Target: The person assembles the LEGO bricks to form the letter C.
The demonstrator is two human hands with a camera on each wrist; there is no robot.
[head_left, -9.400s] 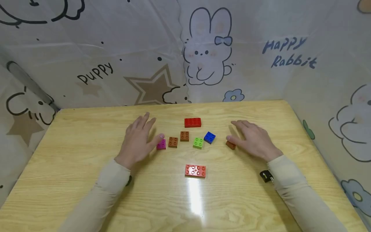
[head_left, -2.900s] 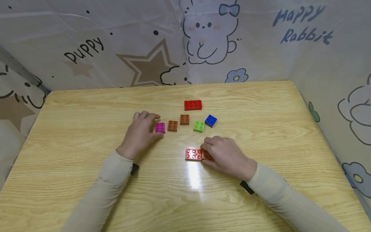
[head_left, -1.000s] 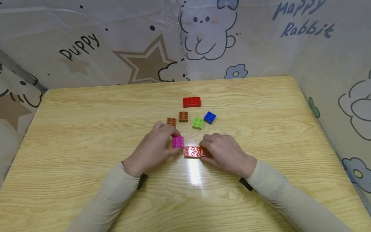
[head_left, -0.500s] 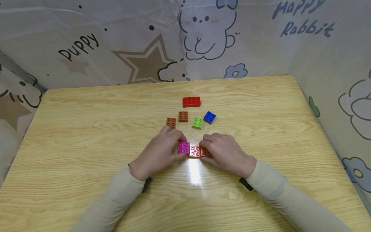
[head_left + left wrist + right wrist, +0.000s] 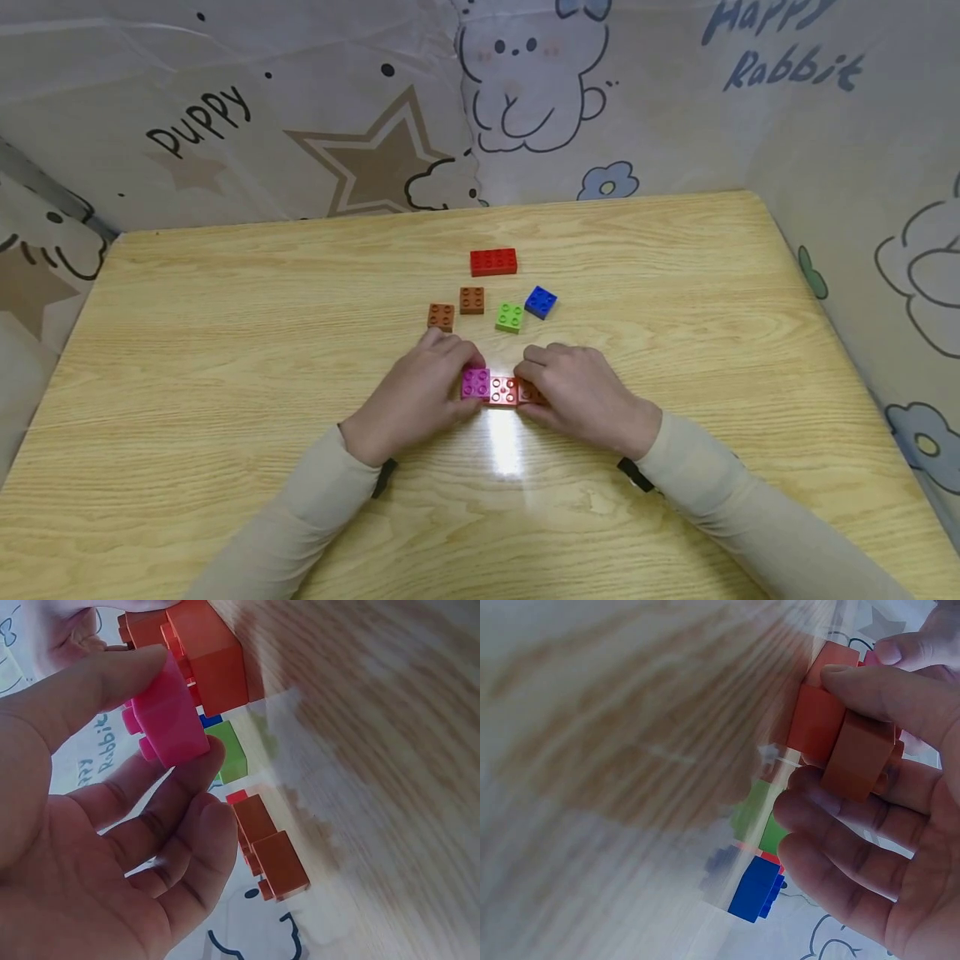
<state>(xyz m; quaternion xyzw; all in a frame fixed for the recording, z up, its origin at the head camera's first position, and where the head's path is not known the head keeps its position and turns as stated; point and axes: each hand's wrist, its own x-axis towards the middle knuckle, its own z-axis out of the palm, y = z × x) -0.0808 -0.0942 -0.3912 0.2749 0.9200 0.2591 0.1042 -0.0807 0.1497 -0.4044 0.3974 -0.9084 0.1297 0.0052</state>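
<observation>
The right grip (image 5: 889, 866) holds a brown block (image 5: 859, 754) atop a red brick (image 5: 817, 720).

Head view downward, wrist views close, tilted

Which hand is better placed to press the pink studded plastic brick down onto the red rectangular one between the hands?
Left, probably. The left hand pinches the pink brick over the left end of the red brick. The right hand is occupied, gripping a brown square studded plastic brick at the opposite end.
</observation>
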